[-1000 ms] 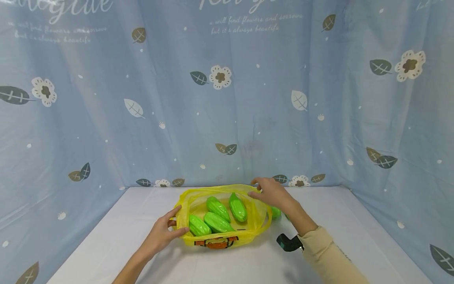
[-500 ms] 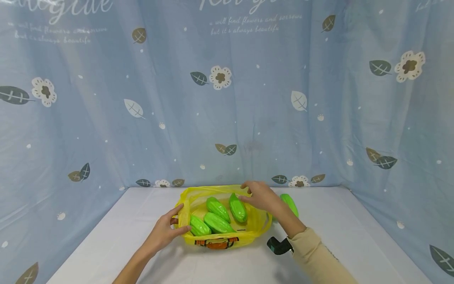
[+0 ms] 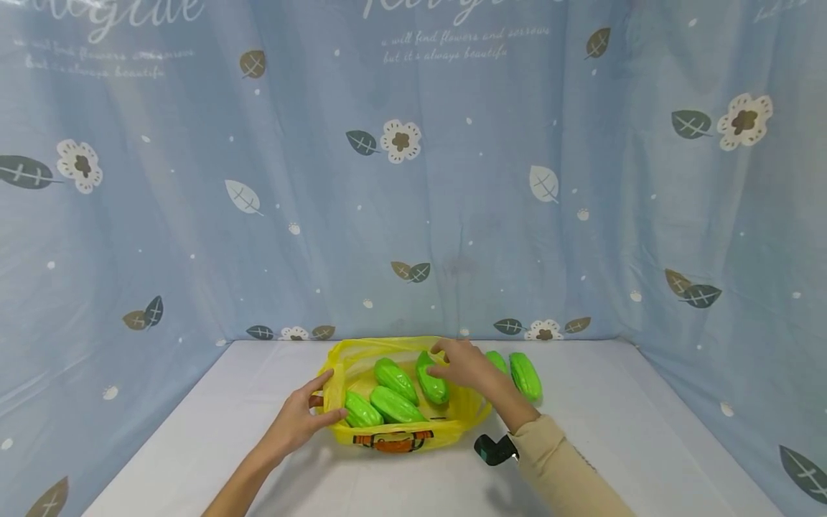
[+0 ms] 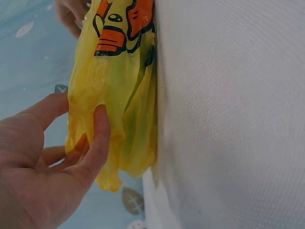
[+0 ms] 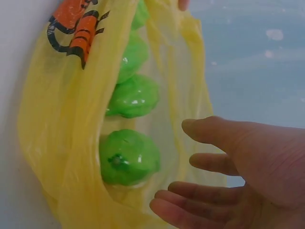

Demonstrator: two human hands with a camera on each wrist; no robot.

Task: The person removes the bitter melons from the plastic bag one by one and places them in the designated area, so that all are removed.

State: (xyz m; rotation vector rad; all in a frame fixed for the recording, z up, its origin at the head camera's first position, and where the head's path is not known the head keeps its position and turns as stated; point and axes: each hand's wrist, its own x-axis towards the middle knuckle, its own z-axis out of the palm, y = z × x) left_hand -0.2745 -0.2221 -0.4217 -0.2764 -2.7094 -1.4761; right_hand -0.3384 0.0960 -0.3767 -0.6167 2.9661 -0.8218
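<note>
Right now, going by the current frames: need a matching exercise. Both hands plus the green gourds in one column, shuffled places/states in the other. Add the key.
1. left hand
2. right hand
3. four ridged green gourds
4. two ridged green gourds

A. on the white table, to the right of the bag in the head view
B. inside the yellow plastic bag
C. holding nothing, fingers apart, at the bag's right side
D. touching the bag's left end

Pairs: 1-D, 2-C, 3-B, 4-A
</note>
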